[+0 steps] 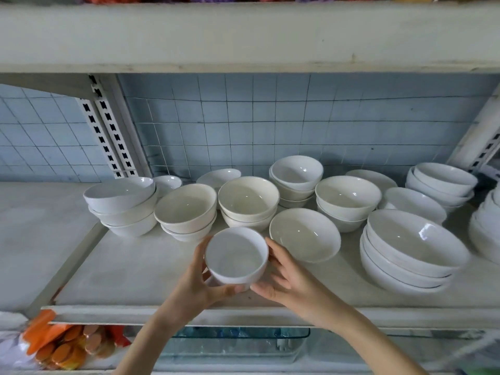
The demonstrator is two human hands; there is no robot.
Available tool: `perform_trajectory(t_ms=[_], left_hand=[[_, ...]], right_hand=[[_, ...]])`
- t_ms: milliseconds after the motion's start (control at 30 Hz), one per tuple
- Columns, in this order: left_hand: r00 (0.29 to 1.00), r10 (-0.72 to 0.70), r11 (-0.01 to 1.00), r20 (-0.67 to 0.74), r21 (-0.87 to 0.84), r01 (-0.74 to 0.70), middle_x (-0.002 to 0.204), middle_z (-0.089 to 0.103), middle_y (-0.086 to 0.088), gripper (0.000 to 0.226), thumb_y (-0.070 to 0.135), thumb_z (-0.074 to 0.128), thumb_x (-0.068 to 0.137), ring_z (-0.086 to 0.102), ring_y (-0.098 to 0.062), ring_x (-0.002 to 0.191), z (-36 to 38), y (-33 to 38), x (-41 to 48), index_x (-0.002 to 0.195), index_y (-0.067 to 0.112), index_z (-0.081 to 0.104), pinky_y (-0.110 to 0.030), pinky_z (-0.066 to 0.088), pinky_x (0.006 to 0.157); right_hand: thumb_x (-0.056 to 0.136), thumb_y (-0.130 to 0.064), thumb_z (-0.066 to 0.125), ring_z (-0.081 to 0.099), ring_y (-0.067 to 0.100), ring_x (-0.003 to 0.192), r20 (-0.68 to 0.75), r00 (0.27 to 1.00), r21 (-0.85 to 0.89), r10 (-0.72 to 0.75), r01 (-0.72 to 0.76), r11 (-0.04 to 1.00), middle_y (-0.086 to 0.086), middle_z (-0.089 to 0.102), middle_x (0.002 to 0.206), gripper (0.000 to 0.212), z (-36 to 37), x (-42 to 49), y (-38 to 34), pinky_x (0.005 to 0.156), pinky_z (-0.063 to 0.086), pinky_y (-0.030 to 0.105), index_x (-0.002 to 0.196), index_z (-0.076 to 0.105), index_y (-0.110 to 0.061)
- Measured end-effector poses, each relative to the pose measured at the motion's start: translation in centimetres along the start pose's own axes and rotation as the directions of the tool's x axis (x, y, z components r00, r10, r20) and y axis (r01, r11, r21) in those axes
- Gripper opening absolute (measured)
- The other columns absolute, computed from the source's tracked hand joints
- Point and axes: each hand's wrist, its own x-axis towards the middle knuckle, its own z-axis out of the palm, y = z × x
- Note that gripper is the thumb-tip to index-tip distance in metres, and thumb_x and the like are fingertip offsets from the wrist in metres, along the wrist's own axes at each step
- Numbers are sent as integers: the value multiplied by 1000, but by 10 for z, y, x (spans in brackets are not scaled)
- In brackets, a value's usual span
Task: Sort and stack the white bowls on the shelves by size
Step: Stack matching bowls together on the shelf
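The left hand [198, 277] curls round one side of a small bowl [236, 255]. The right hand [286, 274] cups the other side, thumb beneath, and together they hold it over the front of the shelf [130, 269]. Beyond, most bowls already sit nested, with a stack of three [121, 209] at the left and big bowls [411, 253] at the right. A wide bowl [304, 234] and a few behind lie single, so the sorting looks about half done.
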Motion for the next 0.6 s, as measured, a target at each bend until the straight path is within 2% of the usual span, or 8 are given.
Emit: perform_trajectory(t_ms=[67,133,233,333,400,467,533,600], left_hand=[[1000,0,1000,-10,-15,-1,123,53,5,127,55,92,24,58,9,102,3,0,3,133,25,34,-12,51,77],[1000,5,1000,-13,-26,-6,122,54,4,125,56,92,21,59,9,101,6,0,5,129,28,37,-12,51,75],[1000,10,999,-15,-43,-10,118,55,6,120,55,92,16,60,11,96,10,2,7,122,30,42,-11,51,72],[1000,15,999,-24,-44,-16,118,55,6,120,55,92,13,61,11,94,13,2,9,120,30,44,-11,51,70],[999,19,999,-33,-38,-20,117,55,6,120,55,92,12,61,11,93,14,1,10,119,31,44,-10,51,69],[999,23,999,-42,-31,-25,117,56,5,120,55,92,11,61,11,93,15,1,10,119,31,45,-10,51,68],[998,27,999,-54,-20,-28,116,56,6,122,56,91,9,61,12,91,16,1,10,119,29,45,-9,51,67],[997,32,999,-68,1,-32,114,56,6,128,58,90,6,61,13,88,17,1,11,121,26,44,-8,51,65]], right_hand=[[80,-35,67,28,-21,126,35,999,-45,39,-38,998,-35,26,141,76,-10,-12,-4,103,30,8,137,18,-48],[81,-36,68,26,-15,132,69,994,-79,87,-82,994,-24,23,150,81,-22,-26,-11,108,28,13,145,18,-37],[81,-32,67,34,-9,131,108,990,-121,96,-83,989,-20,35,147,72,-43,-44,-24,109,30,16,143,30,-30],[79,-28,68,42,-4,128,61,998,-125,27,-19,992,-19,49,138,59,-69,-57,-41,106,33,15,133,44,-28],[78,-35,70,47,2,126,-11,998,-136,-59,57,989,-16,55,133,54,-90,-66,-54,103,36,15,128,51,-26],[75,-43,72,53,7,122,-142,975,-154,-170,148,977,-9,60,129,53,-113,-74,-65,97,41,15,123,59,-23],[75,-40,70,58,8,116,-309,902,-204,-301,246,947,-7,65,122,48,-134,-80,-70,91,45,14,117,63,-16],[78,-29,64,61,4,109,-460,803,-306,-380,258,916,-15,68,112,36,-157,-82,-67,87,45,10,111,63,-15]])
